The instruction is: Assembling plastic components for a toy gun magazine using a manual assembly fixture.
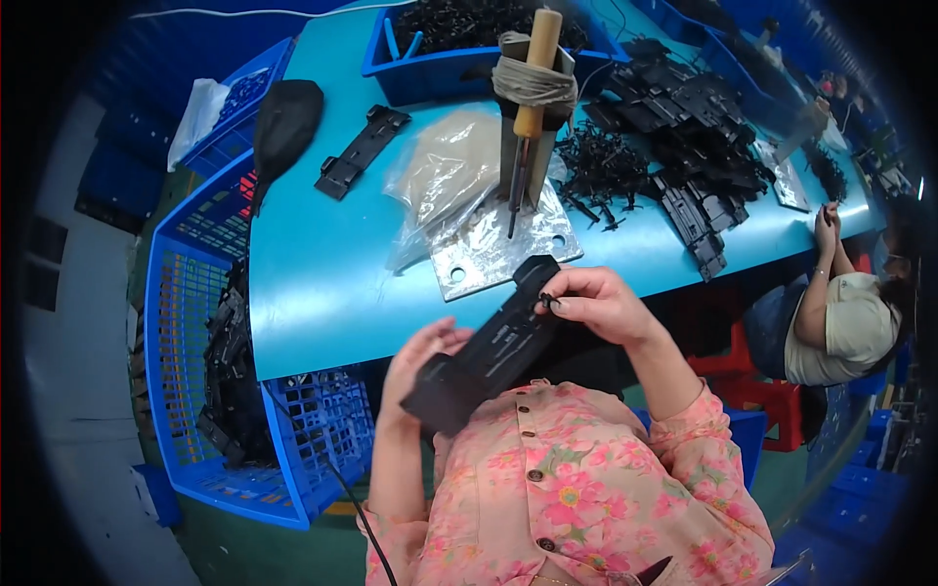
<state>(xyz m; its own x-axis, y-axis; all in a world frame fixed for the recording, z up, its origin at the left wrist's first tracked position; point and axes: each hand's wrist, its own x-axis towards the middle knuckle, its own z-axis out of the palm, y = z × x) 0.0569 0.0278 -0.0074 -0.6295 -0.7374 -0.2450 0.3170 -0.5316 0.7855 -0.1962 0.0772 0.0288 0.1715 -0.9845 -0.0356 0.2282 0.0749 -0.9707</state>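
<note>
In front of my chest, my left hand (427,354) grips a long black plastic part (495,349) with raised ends, its fingers partly hidden behind it. The part is tilted, its far end up and to the right. At that far end my right hand (604,305) pinches a small black piece (548,302) between thumb and fingertips, close against the part. Just beyond stands a wooden-handled soldering iron (529,122), bound with cord to a metal stand, tip down over a metal plate (461,283) with holes. A clear plastic bag (451,156) covers some of the plate.
Similar black parts are heaped (699,127) on the right of the blue table (322,283), beside a pile of small black pieces (598,168). Another part (362,151) lies left. A blue crate (161,391) stands at lower left; a blue bin (430,83) sits behind. A co-worker (845,313) sits right.
</note>
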